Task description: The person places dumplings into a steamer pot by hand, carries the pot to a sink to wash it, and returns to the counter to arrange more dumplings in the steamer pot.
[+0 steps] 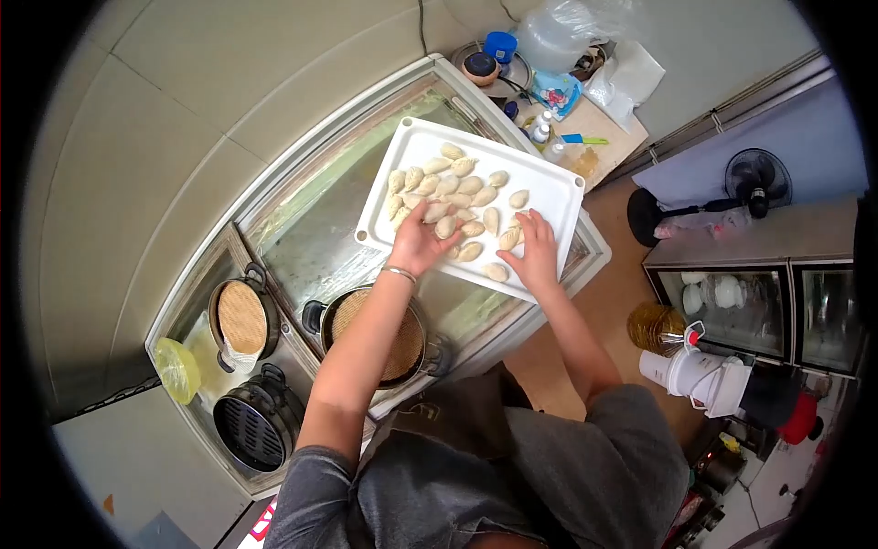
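A white rectangular tray (540,183) rests on the glass-topped counter, with several pale pleated dumplings (447,185) spread over it. My left hand (419,245) is over the tray's near left part, palm turned up. Its fingers curl around a couple of dumplings (445,227). At the near right part of the tray, my right hand (534,252) has its thumb and fingers closed about a single dumpling (508,239). Whether that dumpling is lifted off the tray I cannot tell. A bracelet (400,272) circles my left wrist.
A steamer pot with a woven liner (402,348) stands under my left forearm. Farther left are another lined pot (242,316), a slotted black steamer (256,428) and a yellow-green plastic bag (176,370). Bottles (541,128) crowd the side table; a fan (757,178) is at right.
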The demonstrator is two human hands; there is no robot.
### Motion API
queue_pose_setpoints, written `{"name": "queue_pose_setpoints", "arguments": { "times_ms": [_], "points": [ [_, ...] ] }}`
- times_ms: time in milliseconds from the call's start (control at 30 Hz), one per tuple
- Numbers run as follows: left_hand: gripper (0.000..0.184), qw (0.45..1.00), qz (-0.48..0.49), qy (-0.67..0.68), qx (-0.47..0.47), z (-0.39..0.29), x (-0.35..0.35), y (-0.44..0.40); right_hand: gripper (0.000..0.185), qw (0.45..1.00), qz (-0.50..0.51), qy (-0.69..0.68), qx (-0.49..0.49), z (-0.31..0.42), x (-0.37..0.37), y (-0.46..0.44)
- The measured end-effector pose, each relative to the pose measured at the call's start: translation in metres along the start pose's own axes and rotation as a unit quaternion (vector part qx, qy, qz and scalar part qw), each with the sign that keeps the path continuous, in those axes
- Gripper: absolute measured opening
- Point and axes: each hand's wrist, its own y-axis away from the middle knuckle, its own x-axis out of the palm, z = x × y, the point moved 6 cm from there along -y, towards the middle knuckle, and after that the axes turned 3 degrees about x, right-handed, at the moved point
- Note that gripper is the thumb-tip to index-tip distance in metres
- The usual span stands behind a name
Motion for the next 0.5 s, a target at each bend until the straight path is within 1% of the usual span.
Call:
{"name": "queue_pose_setpoints", "arguments": {
  "times_ms": [33, 67, 133, 167, 200, 233, 267, 300, 333, 367, 400, 433, 467, 500],
  "points": [
    [0.036, 1.000, 0.011, 0.009, -0.004, 0.001, 0.003, 0.000, 0.069, 1.000, -0.020, -0.021, 0.005, -0.002, 0.001, 0.002],
    [0.036, 1.000, 0.022, 0.018, -0.007, 0.001, 0.005, 0.000, 0.069, 1.000, -0.020, -0.020, 0.003, -0.008, 0.001, 0.000],
    [0.036, 1.000, 0.023, 0.018, -0.009, 0.003, 0.011, 0.005, 0.066, 0.989, -0.045, -0.140, 0.032, -0.008, -0.010, -0.008],
    [0.037, 0.999, 0.024, 0.017, -0.011, 0.004, 0.014, 0.007, 0.066, 0.988, -0.044, -0.142, 0.028, -0.003, -0.012, -0.010],
    [0.037, 1.000, 0.023, 0.018, -0.006, 0.003, 0.015, 0.005, 0.062, 0.972, -0.141, -0.184, 0.033, 0.016, -0.041, -0.013],
    [0.038, 0.998, 0.050, 0.028, -0.015, 0.007, 0.018, 0.004, 0.058, 0.945, -0.236, -0.222, 0.040, 0.026, -0.058, -0.009],
    [0.039, 0.996, 0.077, 0.036, -0.028, 0.015, 0.022, 0.004, 0.058, 0.946, -0.234, -0.221, 0.043, 0.025, -0.045, -0.010],
    [0.039, 0.993, 0.096, 0.061, -0.038, 0.021, 0.033, 0.004, 0.051, 0.968, -0.130, -0.209, -0.039, 0.032, -0.015, -0.014],
    [0.039, 0.993, 0.095, 0.061, -0.042, 0.034, 0.039, 0.005, 0.045, 0.973, -0.026, -0.194, -0.121, 0.048, 0.003, -0.015],
    [0.036, 0.996, 0.074, 0.040, -0.034, 0.041, 0.045, 0.001, 0.045, 0.973, -0.031, -0.193, -0.123, 0.051, 0.007, -0.014],
    [0.033, 0.998, 0.052, 0.020, -0.021, 0.041, 0.046, -0.004, 0.039, 0.970, -0.032, -0.224, -0.091, 0.055, 0.006, -0.017],
    [0.033, 0.998, 0.054, 0.025, -0.012, 0.037, 0.044, -0.008, 0.033, 0.965, -0.025, -0.255, -0.063, 0.056, 0.007, -0.022],
    [0.037, 0.997, 0.075, 0.021, -0.014, 0.035, 0.041, -0.012, 0.033, 0.964, -0.021, -0.255, -0.070, 0.051, 0.007, -0.030],
    [0.041, 0.995, 0.092, 0.014, -0.024, 0.037, 0.035, -0.009, 0.033, 0.962, -0.023, -0.271, -0.032, 0.036, 0.009, -0.032]
  ]
}}
